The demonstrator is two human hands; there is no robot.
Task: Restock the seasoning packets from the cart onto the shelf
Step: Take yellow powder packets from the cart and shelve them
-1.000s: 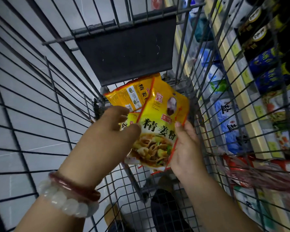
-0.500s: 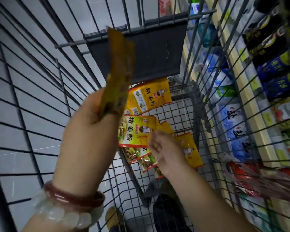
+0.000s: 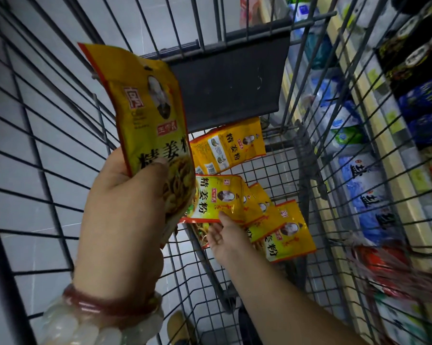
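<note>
Nearest, at lower left of the frame, the left hand point(image 3: 125, 215) holds a yellow seasoning packet point(image 3: 150, 115) upright above the cart, thumb pressed on its face and fingers curled behind. Right of it and lower, the right hand point(image 3: 224, 235) reaches into the wire cart point(image 3: 307, 150), fingers under the edge of the fanned packets point(image 3: 254, 210) on the cart floor; the grip is unclear. Another packet point(image 3: 231, 145) leans beyond, against the dark flap point(image 3: 231, 78). The shelf point(image 3: 359, 125) runs close outside the cart's right wall.
</note>
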